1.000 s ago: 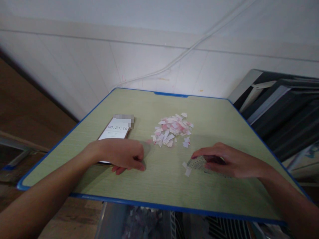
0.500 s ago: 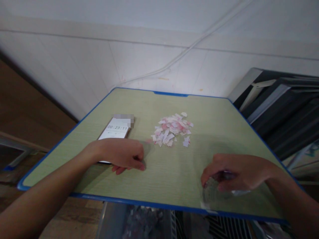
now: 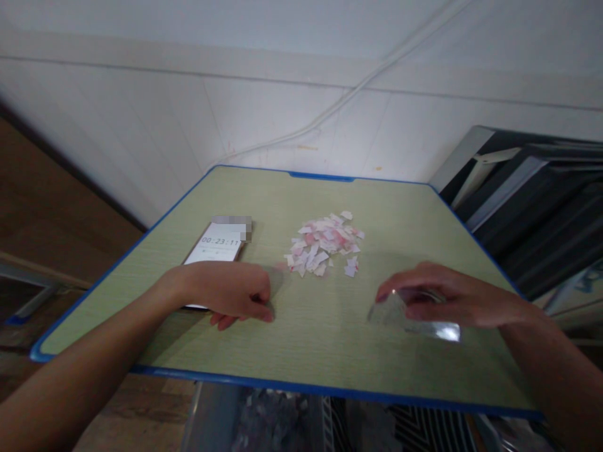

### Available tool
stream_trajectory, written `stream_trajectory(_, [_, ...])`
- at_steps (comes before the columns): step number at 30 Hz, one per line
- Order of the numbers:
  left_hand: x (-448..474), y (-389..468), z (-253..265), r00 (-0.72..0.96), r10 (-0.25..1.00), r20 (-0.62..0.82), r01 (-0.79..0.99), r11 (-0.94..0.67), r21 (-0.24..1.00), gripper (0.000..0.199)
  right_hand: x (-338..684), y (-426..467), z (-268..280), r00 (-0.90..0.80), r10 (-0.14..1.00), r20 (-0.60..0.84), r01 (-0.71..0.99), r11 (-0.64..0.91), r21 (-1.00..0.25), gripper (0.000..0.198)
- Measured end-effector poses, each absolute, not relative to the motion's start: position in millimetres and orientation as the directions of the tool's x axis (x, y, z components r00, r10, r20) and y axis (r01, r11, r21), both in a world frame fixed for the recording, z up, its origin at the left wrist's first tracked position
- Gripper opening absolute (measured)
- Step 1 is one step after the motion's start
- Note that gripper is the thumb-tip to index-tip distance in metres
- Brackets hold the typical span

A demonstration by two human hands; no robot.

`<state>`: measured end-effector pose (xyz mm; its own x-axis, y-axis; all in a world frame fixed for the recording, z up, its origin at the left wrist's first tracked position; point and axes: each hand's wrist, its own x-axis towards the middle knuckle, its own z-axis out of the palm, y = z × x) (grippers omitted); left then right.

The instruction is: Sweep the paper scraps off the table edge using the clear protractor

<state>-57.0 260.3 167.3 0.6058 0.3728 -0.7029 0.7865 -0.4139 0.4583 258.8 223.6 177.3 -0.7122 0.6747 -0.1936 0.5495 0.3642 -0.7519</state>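
My left hand rests on the table in a loose fist, overlapping the lower part of a phone; nothing shows in its fingers. The phone screen displays a timer. On the right, my right hand grips a clear, shiny plastic item between thumb and fingers. Its exact kind is hard to make out; a bright reflection lies along its lower right part. Between and beyond the hands, a pile of torn paper scraps, white and pink, lies on the table.
The pale green table has a blue rim. Below its front edge stands a clear bin with more scraps. A white cable runs along the wall behind. Dark folded panels lean at the right.
My right hand has moved up and away from the front edge with the clear plastic item, which now shows more of its side. My left hand, the phone and the scraps stay put.
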Motion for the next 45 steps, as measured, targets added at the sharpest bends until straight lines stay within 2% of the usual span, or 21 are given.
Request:
stream_trajectory(3, [-57, 260, 168, 0.605, 0.376, -0.702, 0.787, -0.419, 0.453, 0.039, 262, 235, 169, -0.478, 0.875, -0.073, 0.639, 0.289, -0.713, 0.031])
stream_trajectory(6, [-56, 259, 169, 0.608, 0.371, -0.702, 0.784, -0.420, 0.457, 0.040, 265, 243, 161, -0.343, 0.939, -0.009, 0.717, 0.255, -0.648, 0.033])
stream_trajectory(8, [-56, 259, 170, 0.611, 0.377, -0.696, 0.782, -0.421, 0.459, 0.040, 263, 244, 157, -0.335, 0.942, -0.003, 0.751, 0.265, -0.605, 0.033])
stream_trajectory(10, [-56, 259, 169, 0.612, 0.383, -0.691, 0.782, -0.423, 0.458, 0.039, 259, 242, 154, -0.400, 0.915, -0.048, 0.745, 0.294, -0.599, 0.034])
stream_trajectory(13, [-56, 260, 168, 0.616, 0.381, -0.690, 0.779, -0.422, 0.463, 0.039, 252, 235, 155, -0.563, 0.816, -0.130, 0.665, 0.355, -0.657, 0.037])
stream_trajectory(15, [-56, 260, 168, 0.618, 0.378, -0.689, 0.778, -0.419, 0.469, 0.039, 250, 232, 157, -0.600, 0.787, -0.141, 0.637, 0.364, -0.679, 0.037])
stream_trajectory(20, [-57, 260, 168, 0.617, 0.387, -0.686, 0.782, -0.404, 0.476, 0.039, 251, 235, 155, -0.454, 0.890, -0.034, 0.691, 0.328, -0.644, 0.035])
stream_trajectory(24, [-57, 260, 168, 0.610, 0.389, -0.691, 0.787, -0.398, 0.471, 0.039, 250, 239, 150, -0.406, 0.914, -0.013, 0.740, 0.320, -0.592, 0.037])
stream_trajectory(31, [-57, 260, 167, 0.617, 0.387, -0.685, 0.781, -0.408, 0.472, 0.039, 255, 234, 163, -0.485, 0.869, -0.102, 0.713, 0.324, -0.622, 0.029])
stream_trajectory(37, [-57, 259, 168, 0.604, 0.386, -0.697, 0.792, -0.390, 0.470, 0.038, 246, 234, 153, -0.491, 0.870, -0.044, 0.673, 0.347, -0.654, 0.038])
stream_trajectory(41, [-56, 259, 169, 0.606, 0.382, -0.698, 0.788, -0.405, 0.463, 0.039, 246, 235, 151, -0.436, 0.899, -0.033, 0.706, 0.319, -0.633, 0.034])
stream_trajectory(45, [-56, 259, 169, 0.611, 0.382, -0.694, 0.785, -0.411, 0.464, 0.039, 247, 233, 153, -0.482, 0.875, -0.039, 0.653, 0.330, -0.682, 0.033])
